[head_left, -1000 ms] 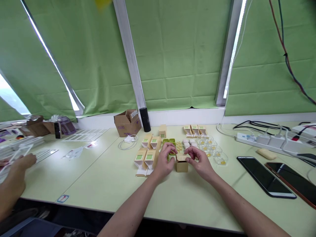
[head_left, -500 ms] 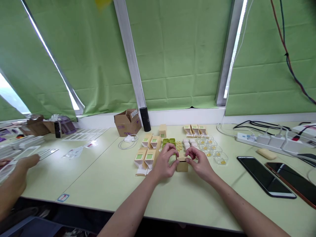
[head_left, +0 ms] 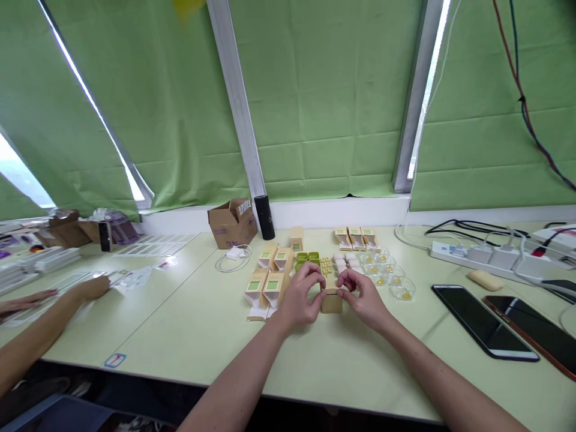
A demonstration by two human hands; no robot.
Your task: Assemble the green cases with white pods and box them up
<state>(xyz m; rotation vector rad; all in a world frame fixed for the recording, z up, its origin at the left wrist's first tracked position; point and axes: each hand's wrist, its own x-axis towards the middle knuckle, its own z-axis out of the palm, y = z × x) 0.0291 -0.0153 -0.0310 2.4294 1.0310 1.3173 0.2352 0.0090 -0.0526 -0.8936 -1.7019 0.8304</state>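
A small tan cardboard box (head_left: 332,305) stands on the table in front of me, with a dark slit along its upper edge. My left hand (head_left: 302,295) pinches its top left corner, and my right hand (head_left: 363,298) pinches the top right corner. Behind the fingers the top of the box is partly hidden. Several open tan boxes with green windows (head_left: 273,282) stand to the left of my left hand. Beyond my hands lie green square trays (head_left: 308,257), small yellow pieces (head_left: 326,265), white rounded pieces (head_left: 351,263) and clear plastic cups (head_left: 402,289).
Three more open boxes (head_left: 356,235) stand at the back. A brown carton (head_left: 233,224) and a black cylinder (head_left: 264,217) are by the wall. On the right lie two phones (head_left: 483,321) and a power strip (head_left: 490,258). Another person's hand (head_left: 92,288) is at far left.
My hands and the small box stay almost still. At far left, the other person's arm has reached farther right and the white sheets there now lie flat on the table.
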